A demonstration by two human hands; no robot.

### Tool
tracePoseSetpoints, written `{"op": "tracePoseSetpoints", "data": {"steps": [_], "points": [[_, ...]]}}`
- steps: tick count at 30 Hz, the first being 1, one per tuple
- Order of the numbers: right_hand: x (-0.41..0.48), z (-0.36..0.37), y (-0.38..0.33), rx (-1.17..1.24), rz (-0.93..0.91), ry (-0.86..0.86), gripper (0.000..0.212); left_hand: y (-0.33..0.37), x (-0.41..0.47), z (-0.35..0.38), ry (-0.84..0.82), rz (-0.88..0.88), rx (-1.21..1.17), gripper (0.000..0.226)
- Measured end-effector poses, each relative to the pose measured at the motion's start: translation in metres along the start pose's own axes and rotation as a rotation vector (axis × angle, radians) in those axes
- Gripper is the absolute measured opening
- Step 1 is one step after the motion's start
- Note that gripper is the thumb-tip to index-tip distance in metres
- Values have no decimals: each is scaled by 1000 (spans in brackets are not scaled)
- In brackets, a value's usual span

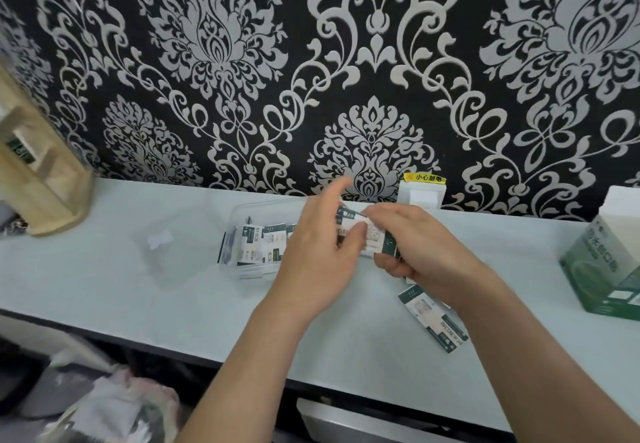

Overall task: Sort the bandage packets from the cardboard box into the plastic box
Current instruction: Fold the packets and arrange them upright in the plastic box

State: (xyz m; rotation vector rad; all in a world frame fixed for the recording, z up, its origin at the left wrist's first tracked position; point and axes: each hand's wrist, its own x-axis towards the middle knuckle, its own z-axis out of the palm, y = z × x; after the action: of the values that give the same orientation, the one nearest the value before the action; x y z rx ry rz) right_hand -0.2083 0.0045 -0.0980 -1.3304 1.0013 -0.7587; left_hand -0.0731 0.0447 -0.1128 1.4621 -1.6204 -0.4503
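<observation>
Left hand (317,255), right hand (426,252) — holding packets (369,235).

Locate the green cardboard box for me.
Head view, far right edge: the cardboard box stands on the counter, to the right of the loose packets lying near the right hand.
</observation>
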Motion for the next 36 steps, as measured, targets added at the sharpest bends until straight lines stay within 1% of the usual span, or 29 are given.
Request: {"op": "tracePoseSetpoints", "data": {"steps": [2, 4, 6, 7, 9, 11, 12, 14, 15, 18, 19, 21, 24, 31, 33, 35, 36], "points": [[2, 6, -2, -8, -1, 39, 20, 9, -3, 4, -8, 82, 35, 38], [4, 8, 0, -6, 1, 82, 18, 9, -2, 7, -23, 79, 28, 32], [5, 10, 1, 30, -5, 76, 18, 5, 1, 3, -3, 27, -8, 30], [5, 11, 1, 79, -8, 60, 19, 3, 4, 0, 35, -35, -94, 29], [5, 16, 0, 212, -26, 26, 19, 3, 12, -10, 119, -223, -386, 32], [6, 23, -3, 305, -45, 17, 21, 4, 17, -18, 142, -381, -632, 32], [7, 26, -3, 332, -51, 15, 21, 3, 20, -19, 124, -424, -674, 28], [12, 30, -4, 320, -55, 18, 21, -1, 26, -24, 67, -432, -612, 17], [14, 32, -3, 267, -54, 34, 20, -3, 29, -29, 67, -425, -558, 13], [23, 26, 1, 5, -82, 160, 12, -14, 44, -52, 158, -456, -350, 7], [25, 23, 2, -68, -105, 201, 10, -19, 49, -60, 156, -482, -272, 8], [28, 16, 5, -121, -141, 245, 12, -29, 57, -66, 67, -526, -99, 10], [30, 13, 9, -199, -163, 246, 17, -42, 63, -56, -109, -546, 113, 12], [29, 19, 17, -357, -207, 229, 19, -59, 65, -36, -277, -480, 342, 14], [29, 19, 17, -377, -214, 231, 18, -59, 64, -36, -268, -428, 423, 16], [28, 19, 17, -403, -217, 235, 18, -58, 62, -37, -239, -380, 483, 11], [29, 18, 18, -412, -217, 237, 18, -58, 62, -37, -224, -362, 505, 13]]}}
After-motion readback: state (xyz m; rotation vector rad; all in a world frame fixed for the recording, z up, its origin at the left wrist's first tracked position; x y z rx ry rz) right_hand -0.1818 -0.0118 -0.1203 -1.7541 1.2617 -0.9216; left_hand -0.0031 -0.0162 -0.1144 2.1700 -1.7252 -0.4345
